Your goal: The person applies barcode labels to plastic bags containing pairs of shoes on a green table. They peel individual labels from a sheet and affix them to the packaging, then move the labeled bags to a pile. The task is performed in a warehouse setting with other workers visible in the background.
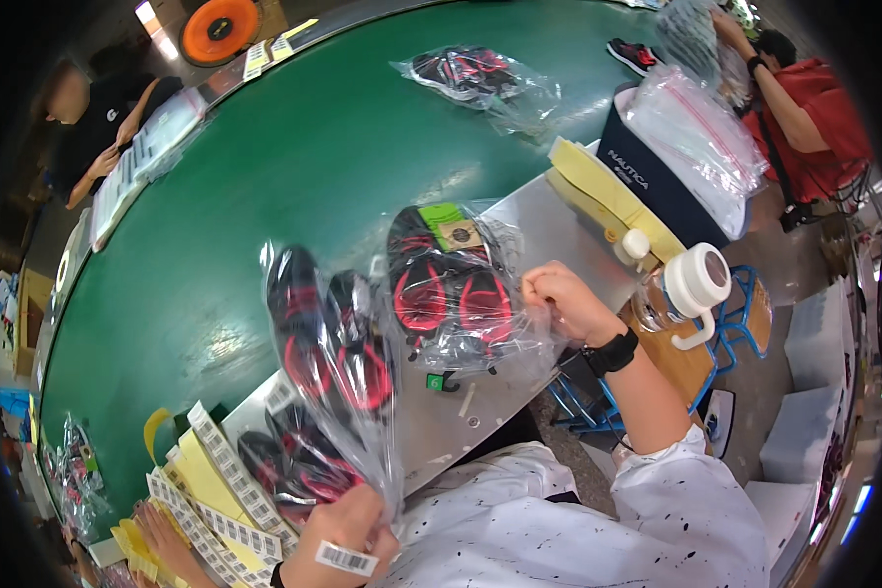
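My left hand is closed on the gathered end of a clear plastic bag at the lower middle. A white barcode label sticks to that hand. Inside the bag lies a pair of black and red shoes. To its right, a second pair of black shoes with red linings lies in another clear bag, with a green and tan tag on top. My right hand pinches that second bag's right edge. More black and red shoes lie beneath the first bag, close to my left hand.
Sheets of barcode labels lie at lower left beside another person's hand. A green size clip sits on the metal ledge. A dark box of plastic bags and a white-lidded jug stand right. Co-workers sit across the green table.
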A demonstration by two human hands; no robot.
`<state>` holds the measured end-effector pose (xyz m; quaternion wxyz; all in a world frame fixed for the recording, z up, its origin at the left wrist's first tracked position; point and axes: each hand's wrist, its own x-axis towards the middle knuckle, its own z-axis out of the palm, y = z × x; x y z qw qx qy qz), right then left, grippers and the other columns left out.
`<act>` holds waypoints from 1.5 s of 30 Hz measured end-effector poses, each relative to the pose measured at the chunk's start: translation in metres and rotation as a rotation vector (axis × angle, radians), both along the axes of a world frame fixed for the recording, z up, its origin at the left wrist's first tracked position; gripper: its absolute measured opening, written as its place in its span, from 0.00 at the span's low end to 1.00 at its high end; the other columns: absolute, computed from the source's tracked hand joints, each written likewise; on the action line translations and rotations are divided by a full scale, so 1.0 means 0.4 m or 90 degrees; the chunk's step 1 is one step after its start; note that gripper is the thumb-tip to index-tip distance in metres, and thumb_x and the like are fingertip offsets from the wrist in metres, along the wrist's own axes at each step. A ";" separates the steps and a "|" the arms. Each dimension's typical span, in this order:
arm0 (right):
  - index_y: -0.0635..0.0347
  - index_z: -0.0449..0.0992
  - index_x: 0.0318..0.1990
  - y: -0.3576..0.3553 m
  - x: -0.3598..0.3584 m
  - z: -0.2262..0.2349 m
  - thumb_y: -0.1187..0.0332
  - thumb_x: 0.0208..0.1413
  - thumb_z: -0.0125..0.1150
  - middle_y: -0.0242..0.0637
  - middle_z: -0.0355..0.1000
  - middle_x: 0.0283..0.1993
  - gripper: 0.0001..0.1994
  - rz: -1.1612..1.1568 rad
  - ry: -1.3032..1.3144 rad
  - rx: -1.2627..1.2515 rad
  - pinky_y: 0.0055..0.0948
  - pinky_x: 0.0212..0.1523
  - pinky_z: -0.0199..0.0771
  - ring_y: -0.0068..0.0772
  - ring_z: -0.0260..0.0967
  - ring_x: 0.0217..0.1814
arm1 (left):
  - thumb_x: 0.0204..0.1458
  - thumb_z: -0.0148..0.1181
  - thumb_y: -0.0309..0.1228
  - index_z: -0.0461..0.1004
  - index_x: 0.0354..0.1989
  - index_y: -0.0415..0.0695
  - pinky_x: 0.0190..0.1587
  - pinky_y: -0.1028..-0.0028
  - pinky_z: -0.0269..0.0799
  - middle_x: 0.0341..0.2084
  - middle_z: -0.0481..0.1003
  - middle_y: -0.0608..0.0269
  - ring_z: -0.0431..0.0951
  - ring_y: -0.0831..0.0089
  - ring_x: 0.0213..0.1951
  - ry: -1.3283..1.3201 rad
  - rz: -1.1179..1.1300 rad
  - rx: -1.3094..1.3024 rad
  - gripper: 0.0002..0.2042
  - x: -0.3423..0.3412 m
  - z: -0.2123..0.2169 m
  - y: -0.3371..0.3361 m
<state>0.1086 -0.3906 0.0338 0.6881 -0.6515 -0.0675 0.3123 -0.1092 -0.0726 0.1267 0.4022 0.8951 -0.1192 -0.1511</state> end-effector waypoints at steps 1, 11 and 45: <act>0.58 0.62 0.15 0.001 -0.002 0.001 0.72 0.49 0.45 0.24 0.54 0.14 0.12 -0.027 -0.047 -0.054 0.21 0.18 0.48 0.16 0.49 0.16 | 0.40 0.59 0.25 0.67 0.25 0.39 0.24 0.66 0.66 0.18 0.65 0.55 0.71 0.56 0.21 0.001 -0.004 -0.012 0.07 0.001 -0.006 0.001; 0.68 0.71 0.25 -0.060 0.007 0.040 0.74 0.50 0.48 0.40 0.67 0.19 0.07 -0.188 -0.473 -0.495 0.31 0.27 0.66 0.39 0.66 0.22 | 0.41 0.66 0.55 0.69 0.25 0.38 0.23 0.66 0.62 0.23 0.66 0.56 0.68 0.58 0.22 -0.251 0.181 0.134 0.27 0.008 -0.093 0.139; 0.51 0.68 0.57 0.577 0.404 -0.097 0.63 0.41 0.69 0.52 0.58 0.64 0.31 0.022 -0.968 -0.485 0.51 0.61 0.59 0.60 0.50 0.68 | 0.44 0.67 0.47 0.71 0.57 0.49 0.61 0.51 0.55 0.57 0.66 0.48 0.61 0.45 0.61 -0.187 -0.181 0.217 0.30 0.272 -0.045 0.032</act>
